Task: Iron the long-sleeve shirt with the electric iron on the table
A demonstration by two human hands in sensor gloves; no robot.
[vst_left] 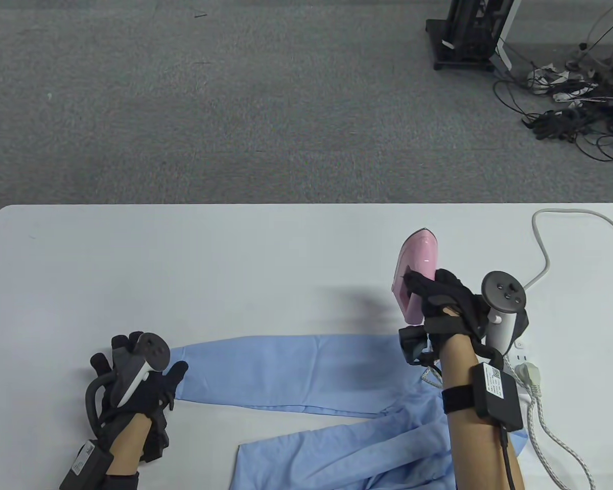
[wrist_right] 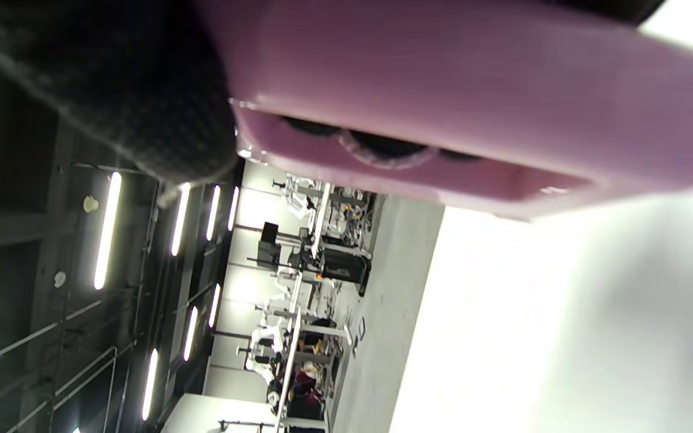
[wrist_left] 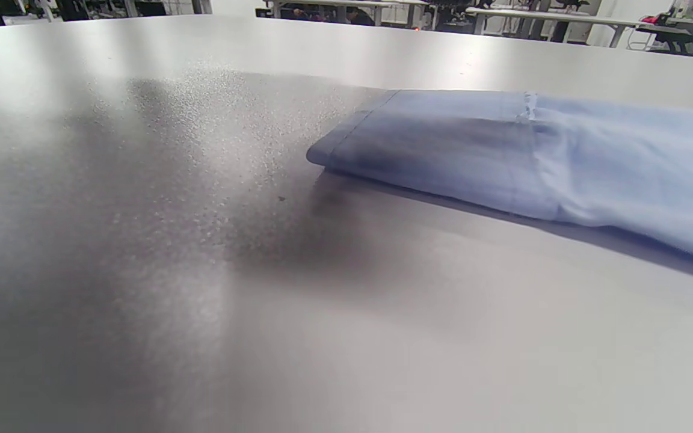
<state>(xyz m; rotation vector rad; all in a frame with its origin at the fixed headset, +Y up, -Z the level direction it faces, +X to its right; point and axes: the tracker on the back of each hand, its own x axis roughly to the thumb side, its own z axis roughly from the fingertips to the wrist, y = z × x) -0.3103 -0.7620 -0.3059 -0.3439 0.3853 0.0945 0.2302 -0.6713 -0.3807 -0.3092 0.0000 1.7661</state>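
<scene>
The right hand (vst_left: 442, 301) has its fingers curled round the handle of the pink iron (vst_left: 415, 265), holding it lifted off the table (vst_left: 184, 265), nose pointing away from the person. The blue shirt (vst_left: 337, 408) lies just below and to the left of that hand, one sleeve (vst_left: 286, 370) stretched long toward the left hand (vst_left: 138, 377). That hand rests open by the cuff (wrist_left: 382, 138), fingers spread. The iron hand is nearer the shoulder end, so I'd guess the stroke runs leftward along the sleeve.
</scene>
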